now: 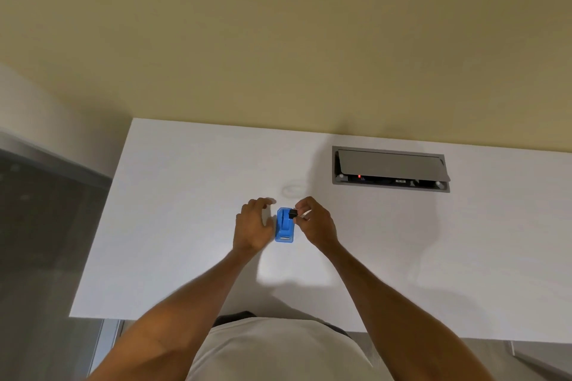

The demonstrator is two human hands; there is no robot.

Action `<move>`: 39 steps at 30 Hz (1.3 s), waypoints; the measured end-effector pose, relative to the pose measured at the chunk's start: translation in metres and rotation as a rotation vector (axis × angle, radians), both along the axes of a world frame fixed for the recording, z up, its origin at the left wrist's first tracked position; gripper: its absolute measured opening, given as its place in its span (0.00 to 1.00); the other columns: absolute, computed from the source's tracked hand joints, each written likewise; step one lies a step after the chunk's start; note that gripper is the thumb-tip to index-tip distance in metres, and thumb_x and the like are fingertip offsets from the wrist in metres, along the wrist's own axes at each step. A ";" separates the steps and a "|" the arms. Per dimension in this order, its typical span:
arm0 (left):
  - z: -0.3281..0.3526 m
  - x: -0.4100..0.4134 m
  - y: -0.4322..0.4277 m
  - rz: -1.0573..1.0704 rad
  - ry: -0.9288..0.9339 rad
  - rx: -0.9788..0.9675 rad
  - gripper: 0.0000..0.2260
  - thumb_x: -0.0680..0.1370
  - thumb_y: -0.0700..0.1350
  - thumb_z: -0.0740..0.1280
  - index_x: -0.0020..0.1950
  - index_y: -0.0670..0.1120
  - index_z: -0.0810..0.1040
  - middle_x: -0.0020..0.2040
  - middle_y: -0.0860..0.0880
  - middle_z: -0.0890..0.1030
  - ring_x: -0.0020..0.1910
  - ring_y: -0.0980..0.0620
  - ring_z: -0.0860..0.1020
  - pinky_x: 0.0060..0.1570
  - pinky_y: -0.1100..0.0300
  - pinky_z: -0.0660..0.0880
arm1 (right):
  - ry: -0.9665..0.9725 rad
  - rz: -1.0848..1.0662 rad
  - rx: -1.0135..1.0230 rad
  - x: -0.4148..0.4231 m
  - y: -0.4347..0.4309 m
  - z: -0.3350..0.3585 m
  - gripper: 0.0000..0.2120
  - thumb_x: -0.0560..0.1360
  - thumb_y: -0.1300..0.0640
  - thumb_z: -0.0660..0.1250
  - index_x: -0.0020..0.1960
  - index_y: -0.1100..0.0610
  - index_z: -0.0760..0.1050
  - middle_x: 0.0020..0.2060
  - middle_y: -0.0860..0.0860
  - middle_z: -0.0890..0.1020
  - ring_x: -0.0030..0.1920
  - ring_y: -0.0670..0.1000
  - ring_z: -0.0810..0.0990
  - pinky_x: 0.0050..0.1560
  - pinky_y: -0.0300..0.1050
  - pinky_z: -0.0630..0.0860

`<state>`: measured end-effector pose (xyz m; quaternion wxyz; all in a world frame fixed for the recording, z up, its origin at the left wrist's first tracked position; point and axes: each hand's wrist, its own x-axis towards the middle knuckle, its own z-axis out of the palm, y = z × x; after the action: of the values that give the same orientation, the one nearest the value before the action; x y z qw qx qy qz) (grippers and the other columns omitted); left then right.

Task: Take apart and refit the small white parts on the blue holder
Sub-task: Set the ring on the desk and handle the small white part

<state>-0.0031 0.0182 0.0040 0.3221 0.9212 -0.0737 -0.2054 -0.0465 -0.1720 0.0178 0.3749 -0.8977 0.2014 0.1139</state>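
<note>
While the right hand [312, 223] pinches a small black piece [292, 213] at the far end of the blue holder [284, 225], with something white [305, 214] caught between its fingers, the left hand [252, 224] rests just beside the holder's left edge, fingers loosely curled and spread, clamped on nothing that shows. Judging by this, the work sits somewhere in its middle: one part appears to be either coming off or going back on, and I cannot tell which. A small white part [285, 238] remains seated at the holder's near end. Bright blue and oblong, the holder lies flat near the middle of the white desk [185, 226], well apart from the open grey cable hatch [390, 168] at the far right.
</note>
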 end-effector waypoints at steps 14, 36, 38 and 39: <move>0.020 0.007 -0.037 -0.051 0.128 -0.266 0.11 0.80 0.45 0.70 0.51 0.64 0.81 0.50 0.64 0.84 0.52 0.55 0.83 0.54 0.58 0.79 | -0.055 -0.063 0.146 -0.003 -0.006 0.000 0.05 0.78 0.53 0.72 0.52 0.50 0.78 0.47 0.47 0.84 0.44 0.49 0.83 0.42 0.39 0.78; 0.003 0.007 -0.040 -0.081 0.178 -0.097 0.05 0.84 0.52 0.66 0.57 0.52 0.78 0.54 0.49 0.85 0.51 0.45 0.83 0.52 0.48 0.83 | 0.325 0.062 -0.181 -0.053 -0.042 -0.038 0.31 0.67 0.59 0.76 0.65 0.47 0.65 0.61 0.49 0.71 0.60 0.54 0.76 0.52 0.50 0.78; 0.003 0.006 -0.040 -0.084 0.180 -0.092 0.06 0.84 0.51 0.66 0.57 0.50 0.78 0.54 0.49 0.85 0.51 0.45 0.83 0.51 0.48 0.82 | 0.320 0.092 -0.238 -0.058 -0.036 -0.044 0.33 0.67 0.56 0.77 0.65 0.48 0.65 0.62 0.50 0.69 0.62 0.54 0.73 0.54 0.51 0.78; 0.003 0.005 -0.039 -0.089 0.182 -0.095 0.05 0.84 0.51 0.67 0.56 0.51 0.78 0.54 0.49 0.84 0.52 0.44 0.83 0.52 0.48 0.82 | 0.314 0.109 -0.267 -0.060 -0.035 -0.048 0.33 0.67 0.54 0.77 0.66 0.48 0.65 0.63 0.50 0.69 0.63 0.54 0.72 0.55 0.52 0.77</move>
<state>0.0020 -0.0209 0.0065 0.3614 0.8783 -0.0944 -0.2985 -0.1061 -0.2069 -0.0298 0.2097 -0.9203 0.2218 0.2448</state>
